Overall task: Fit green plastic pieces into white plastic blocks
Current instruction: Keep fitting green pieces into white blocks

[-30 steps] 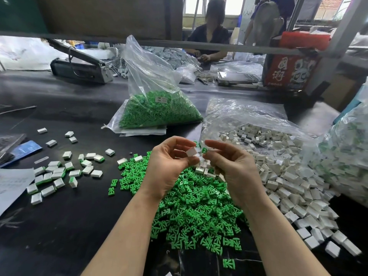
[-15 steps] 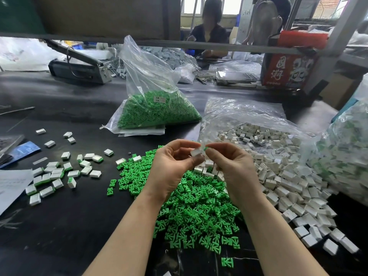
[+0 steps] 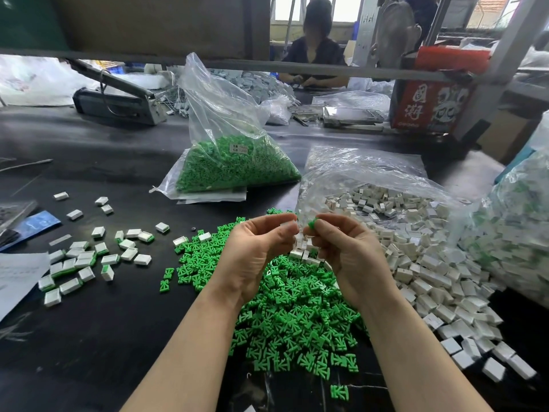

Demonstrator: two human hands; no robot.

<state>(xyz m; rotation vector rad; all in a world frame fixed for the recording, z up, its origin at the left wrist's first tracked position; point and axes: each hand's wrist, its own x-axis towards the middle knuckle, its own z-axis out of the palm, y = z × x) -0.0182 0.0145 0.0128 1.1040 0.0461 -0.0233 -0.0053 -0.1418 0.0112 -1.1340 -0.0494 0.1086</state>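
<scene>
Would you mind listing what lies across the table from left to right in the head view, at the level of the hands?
White paper sheet → scattered finished blocks → loose green pieces → left hand pinching a white block → right hand pinching a green piece → loose white blocks → bag of assembled blocks.

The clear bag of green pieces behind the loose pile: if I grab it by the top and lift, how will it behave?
The bag of green pieces looks floppy: its thin film stands crumpled and empty above. The load sits low, so it would probably sag and swing. Its mouth seems open, so tipping could spill pieces.
</scene>
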